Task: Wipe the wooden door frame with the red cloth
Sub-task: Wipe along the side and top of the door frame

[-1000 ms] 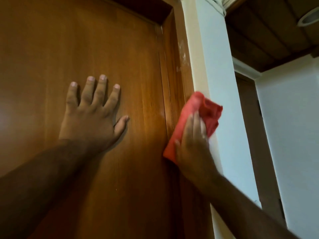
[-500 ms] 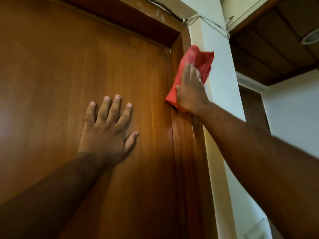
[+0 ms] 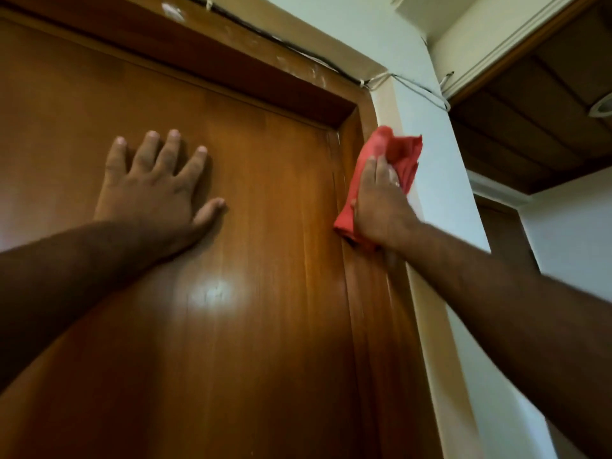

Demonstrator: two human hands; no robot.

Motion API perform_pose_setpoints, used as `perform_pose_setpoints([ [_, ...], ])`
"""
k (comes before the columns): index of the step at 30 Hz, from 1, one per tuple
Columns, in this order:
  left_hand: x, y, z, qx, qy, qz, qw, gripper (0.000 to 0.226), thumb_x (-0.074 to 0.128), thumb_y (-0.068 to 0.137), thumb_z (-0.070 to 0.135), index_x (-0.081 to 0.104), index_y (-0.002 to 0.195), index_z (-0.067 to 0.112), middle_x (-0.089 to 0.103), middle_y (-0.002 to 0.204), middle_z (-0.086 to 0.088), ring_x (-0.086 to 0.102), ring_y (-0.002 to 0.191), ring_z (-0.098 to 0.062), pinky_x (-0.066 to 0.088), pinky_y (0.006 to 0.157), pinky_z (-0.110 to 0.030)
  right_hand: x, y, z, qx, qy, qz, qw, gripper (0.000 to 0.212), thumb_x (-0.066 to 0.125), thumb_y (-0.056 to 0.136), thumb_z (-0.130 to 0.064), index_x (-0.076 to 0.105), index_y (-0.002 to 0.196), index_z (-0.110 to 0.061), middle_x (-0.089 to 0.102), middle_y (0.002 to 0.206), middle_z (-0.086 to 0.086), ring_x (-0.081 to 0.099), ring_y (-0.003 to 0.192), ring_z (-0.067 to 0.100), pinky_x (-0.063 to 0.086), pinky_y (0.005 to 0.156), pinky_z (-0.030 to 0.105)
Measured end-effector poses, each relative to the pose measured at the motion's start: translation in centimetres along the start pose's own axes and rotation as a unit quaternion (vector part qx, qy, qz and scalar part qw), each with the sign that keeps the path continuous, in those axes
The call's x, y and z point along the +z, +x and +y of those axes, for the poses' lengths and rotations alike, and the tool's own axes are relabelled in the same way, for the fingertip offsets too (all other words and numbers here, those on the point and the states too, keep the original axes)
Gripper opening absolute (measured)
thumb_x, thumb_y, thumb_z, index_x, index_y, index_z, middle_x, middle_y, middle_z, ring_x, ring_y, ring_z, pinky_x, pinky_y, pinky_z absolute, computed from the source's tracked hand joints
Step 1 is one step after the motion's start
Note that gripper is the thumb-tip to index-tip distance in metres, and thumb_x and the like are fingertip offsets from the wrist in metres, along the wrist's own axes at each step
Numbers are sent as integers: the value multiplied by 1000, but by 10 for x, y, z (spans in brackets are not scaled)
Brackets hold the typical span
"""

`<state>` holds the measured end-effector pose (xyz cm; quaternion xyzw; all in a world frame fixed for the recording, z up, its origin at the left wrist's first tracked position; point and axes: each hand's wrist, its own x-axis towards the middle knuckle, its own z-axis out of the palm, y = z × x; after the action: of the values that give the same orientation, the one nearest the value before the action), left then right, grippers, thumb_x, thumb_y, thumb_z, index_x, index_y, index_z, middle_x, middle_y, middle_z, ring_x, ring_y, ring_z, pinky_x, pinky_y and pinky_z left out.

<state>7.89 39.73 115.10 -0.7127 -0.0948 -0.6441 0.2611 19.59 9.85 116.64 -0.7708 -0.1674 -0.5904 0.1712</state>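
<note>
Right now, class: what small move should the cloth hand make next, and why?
Probably slide the red cloth up the door frame toward its top corner: the right hand presses it just below, and pale smears show along the top.

Pale wall (image 3: pixel 440 180) beside a glossy wooden door (image 3: pixel 265 293), dark plank ceiling (image 3: pixel 536 127)

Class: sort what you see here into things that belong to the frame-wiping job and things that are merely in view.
Part of the job: red cloth; wooden door frame; right hand pressing the cloth.

Merely in view: left hand flat on the door; cable; ceiling light.
</note>
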Motion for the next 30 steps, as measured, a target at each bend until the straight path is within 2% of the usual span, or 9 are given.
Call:
perform_pose_setpoints([
  [10,1,-4,-19,5,-18,-6,1000,84,7,91,74,19,157,24,21,165,-16,18,152,-34,12,117,-61,-39,111,-22,40,42,20,998,107,72,85,-27,-6,154,-3,1,164,19,9,148,39,18,120,46],
  [12,0,-4,-19,5,-21,-9,1000,86,2,89,73,14,159,23,15,166,-16,12,153,-34,10,117,-62,-38,113,-27,52,23,32,998,110,75,81,-31,-2,154,-2,11,161,21,19,146,41,26,117,47],
  [15,0,-4,-17,8,-16,-8,1000,88,-3,87,71,6,159,23,8,168,-16,7,154,-34,9,118,-62,-27,110,-30,39,-79,117,989,103,70,75,-44,15,150,1,37,147,24,41,130,42,38,105,50],
  [16,-1,-4,-18,11,-13,-9,1000,88,-4,86,71,5,159,23,7,168,-16,6,154,-34,9,118,-62,-22,110,-30,30,-121,139,982,100,66,75,-49,19,148,2,39,145,26,41,129,42,35,106,50],
  [18,-1,-5,-18,17,-16,-12,1000,89,-5,86,71,5,160,22,7,168,-16,6,154,-34,9,118,-62,-17,113,-28,20,-151,151,977,100,61,77,-51,16,150,2,23,155,29,23,142,45,20,116,52],
  [20,0,-4,-20,17,-12,-13,1000,90,-7,85,72,4,160,23,7,168,-16,6,154,-33,9,118,-62,-17,120,-25,21,-106,141,984,105,65,78,-47,7,152,0,3,161,28,6,148,44,9,119,50],
  [22,0,-3,-21,18,-8,-18,1000,91,-8,85,74,5,160,24,8,167,-16,8,154,-33,10,118,-62,-17,126,-22,14,-64,129,989,111,71,78,-42,0,153,-1,-2,161,28,5,148,43,8,120,48],
  [26,1,-2,-20,11,12,-17,1000,89,-2,88,74,13,159,24,16,166,-16,17,152,-34,15,116,-63,-26,138,-24,26,16,102,994,110,76,77,-24,-1,153,0,7,162,25,9,149,39,10,122,44],
  [30,2,-2,-18,4,22,-18,1000,86,4,90,74,17,159,23,20,165,-17,21,151,-35,17,116,-63,-33,143,-22,23,91,100,991,79,59,85,0,16,151,2,17,160,25,17,148,36,20,120,43],
])
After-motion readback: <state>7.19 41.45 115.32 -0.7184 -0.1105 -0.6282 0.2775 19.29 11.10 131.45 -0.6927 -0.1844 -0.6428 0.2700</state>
